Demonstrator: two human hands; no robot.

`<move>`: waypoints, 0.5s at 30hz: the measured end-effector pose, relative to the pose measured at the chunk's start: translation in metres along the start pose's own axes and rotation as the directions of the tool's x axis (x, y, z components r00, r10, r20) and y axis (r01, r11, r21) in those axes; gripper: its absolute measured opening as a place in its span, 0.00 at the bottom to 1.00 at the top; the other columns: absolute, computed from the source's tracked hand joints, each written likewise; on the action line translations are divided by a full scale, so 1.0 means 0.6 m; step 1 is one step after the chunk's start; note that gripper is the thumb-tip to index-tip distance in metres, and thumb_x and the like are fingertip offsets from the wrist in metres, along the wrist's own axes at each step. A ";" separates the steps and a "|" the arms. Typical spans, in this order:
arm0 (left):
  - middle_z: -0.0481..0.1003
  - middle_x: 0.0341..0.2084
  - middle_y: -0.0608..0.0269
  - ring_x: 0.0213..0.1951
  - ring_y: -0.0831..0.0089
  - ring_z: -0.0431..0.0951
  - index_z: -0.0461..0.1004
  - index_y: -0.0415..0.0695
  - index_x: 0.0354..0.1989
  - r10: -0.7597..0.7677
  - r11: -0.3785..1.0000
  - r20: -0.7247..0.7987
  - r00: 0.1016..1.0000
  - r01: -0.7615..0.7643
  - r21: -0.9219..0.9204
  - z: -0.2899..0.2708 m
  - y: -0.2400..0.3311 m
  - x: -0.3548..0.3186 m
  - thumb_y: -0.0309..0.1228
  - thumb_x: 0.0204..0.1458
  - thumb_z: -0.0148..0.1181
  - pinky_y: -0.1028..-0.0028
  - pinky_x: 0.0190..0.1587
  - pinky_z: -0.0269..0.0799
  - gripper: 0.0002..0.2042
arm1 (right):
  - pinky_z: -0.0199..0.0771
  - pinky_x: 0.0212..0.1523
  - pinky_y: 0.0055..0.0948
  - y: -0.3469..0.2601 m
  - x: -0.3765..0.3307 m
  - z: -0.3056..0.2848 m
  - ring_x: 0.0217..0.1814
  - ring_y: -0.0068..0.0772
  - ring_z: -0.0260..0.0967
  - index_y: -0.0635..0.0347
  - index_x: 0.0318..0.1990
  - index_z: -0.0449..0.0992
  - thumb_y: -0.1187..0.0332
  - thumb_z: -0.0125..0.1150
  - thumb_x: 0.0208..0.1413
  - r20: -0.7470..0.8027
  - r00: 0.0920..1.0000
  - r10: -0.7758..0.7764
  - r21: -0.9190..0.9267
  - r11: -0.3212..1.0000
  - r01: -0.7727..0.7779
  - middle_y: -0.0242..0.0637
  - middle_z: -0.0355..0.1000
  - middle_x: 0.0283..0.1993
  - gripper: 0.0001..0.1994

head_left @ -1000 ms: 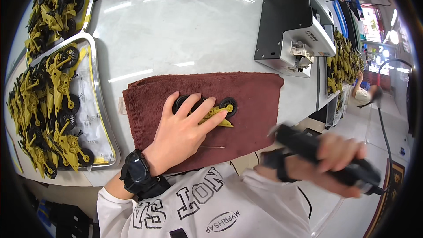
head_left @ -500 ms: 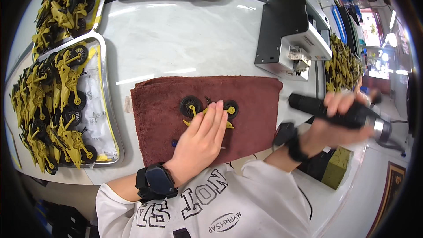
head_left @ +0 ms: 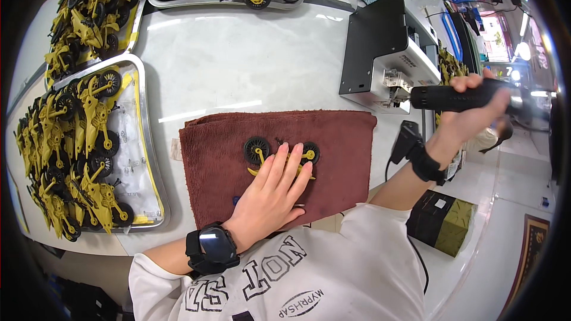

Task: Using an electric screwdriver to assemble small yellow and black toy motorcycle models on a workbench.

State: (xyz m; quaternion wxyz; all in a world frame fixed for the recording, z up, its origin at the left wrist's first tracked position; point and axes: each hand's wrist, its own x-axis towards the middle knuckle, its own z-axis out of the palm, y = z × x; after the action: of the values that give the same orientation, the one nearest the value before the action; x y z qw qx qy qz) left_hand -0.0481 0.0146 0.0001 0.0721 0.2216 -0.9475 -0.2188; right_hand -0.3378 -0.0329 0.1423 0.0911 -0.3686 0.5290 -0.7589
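Note:
My left hand (head_left: 269,189) lies over a yellow toy motorcycle (head_left: 254,172) with black spoked wheels, fingers stretched and slightly spread. The hand covers much of its body; both wheels show past the fingers. Beneath is a folded brown towel (head_left: 342,148). Raised at the right, my right hand (head_left: 476,107) is wrapped round a black cylindrical electric screwdriver (head_left: 443,97) with a silver collar, blurred at its right end. The screwdriver's left end is close to the front of a black-and-white box-shaped machine (head_left: 375,47), which looks like a screw feeder.
Trays of yellow toy motorcycles stand at the left (head_left: 156,193) and at the back (head_left: 229,5). A small blue thing (head_left: 236,200) lies on the towel by my left wrist. Below my right forearm is a black and olive box (head_left: 440,220).
My right hand has carried the screwdriver up and away, toward the machine. My left hand's fingers have spread a little over the toy motorcycle. The view has shifted slightly.

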 end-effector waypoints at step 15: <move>0.52 0.61 0.43 0.62 0.49 0.53 0.59 0.53 0.60 0.024 0.998 -0.087 0.996 -0.029 -0.060 0.007 -0.010 -0.009 0.49 0.39 0.62 0.59 0.60 0.54 0.36 | 0.64 0.19 0.30 0.025 -0.158 0.020 0.16 0.29 0.62 0.66 0.53 0.55 0.60 0.56 0.54 0.269 0.963 0.020 0.095 0.994 -0.048 0.37 0.63 0.23 0.25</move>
State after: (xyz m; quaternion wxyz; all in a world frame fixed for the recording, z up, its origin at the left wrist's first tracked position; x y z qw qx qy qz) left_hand -0.0419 0.0140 -0.0063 0.1224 0.2160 -0.9393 -0.2369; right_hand -0.2666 0.0020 0.0872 0.1931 -0.4534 0.4791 -0.7263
